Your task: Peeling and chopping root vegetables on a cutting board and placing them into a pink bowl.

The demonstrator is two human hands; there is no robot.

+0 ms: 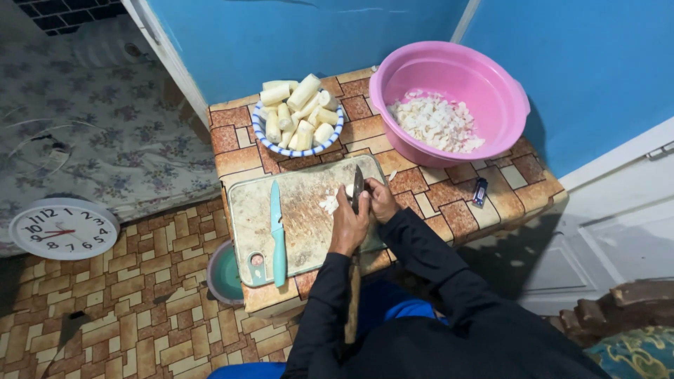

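White root piece: a small peeled white chunk (pixel 349 189) lies on the cutting board, at the blade tip and just ahead of both hands.
Cut bits: a small heap of white chopped pieces (pixel 330 204) lies on the board just left of the hands.
Knife in use: a dark-bladed knife (pixel 357 188) stands edge-down on the board, tip pointing away from the person, touching the white chunk.
Left hand: the left hand (pixel 349 223) is closed, knuckles up, beside the blade; whether it grips the handle cannot be told.
Right hand: the right hand (pixel 382 199) is curled with fingers bent toward the blade and chunk; the exact contact is hidden.
Sleeves: both forearms wear dark long sleeves.
Cutting board: a worn pale rectangular plastic board (pixel 305 231) with a handle hole at its near left corner lies on the table.
Spare knife: a teal-handled knife with a teal blade (pixel 278 233) lies flat on the board's left part, well apart from the hands.
Table: a low table covered in brown tile-pattern sheet (pixel 449 203) carries everything.
Bowl: a blue-and-white rimmed bowl (pixel 264 135) holds peeled white root lengths (pixel 302 112), beyond the board.
Basin: a round pink plastic basin (pixel 491 77) holds chopped white pieces (pixel 435 123), at the far right.
Lighter: a small blue lighter (pixel 479 191) lies right of the board.
Clock: a round white wall clock (pixel 64 228) lies on the floor, far left.
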